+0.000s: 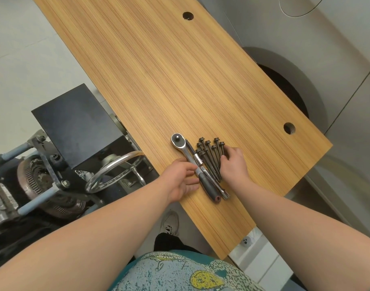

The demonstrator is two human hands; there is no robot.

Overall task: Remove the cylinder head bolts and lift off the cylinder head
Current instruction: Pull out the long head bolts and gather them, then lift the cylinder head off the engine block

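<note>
Item, nearest: a patterned teal and yellow garment [180, 271] is showing at the bottom edge; no writing on it is legible.

Item: a shoe [170, 222] is standing on the floor beside the worktop's near edge.

Item: the wooden worktop [159, 76] is running diagonally away from the viewer; its near end is carrying all the loose pieces, and the long stretch beyond them is lying bare up to two round holes, one near [289, 128] and one far [188, 16].

Item: the left hand [183, 179] is lying with fingers straight, fingertips touching the ratchet wrench [197, 166], whose black grip is pointing toward the near edge. No brand marking on the tool is readable.

Item: the right hand [234, 162] is resting with fingers relaxed, touching the cylinder head bolts [211, 156], which are lying bundled side by side just beside the wrench, heads pointing away.

Item, left of the worktop and below its edge: a chrome handwheel [115, 171], a black box [75, 127] and an engine on a stand [39, 185] are sitting close together. Whether the cylinder head is among these parts cannot be told.
</note>
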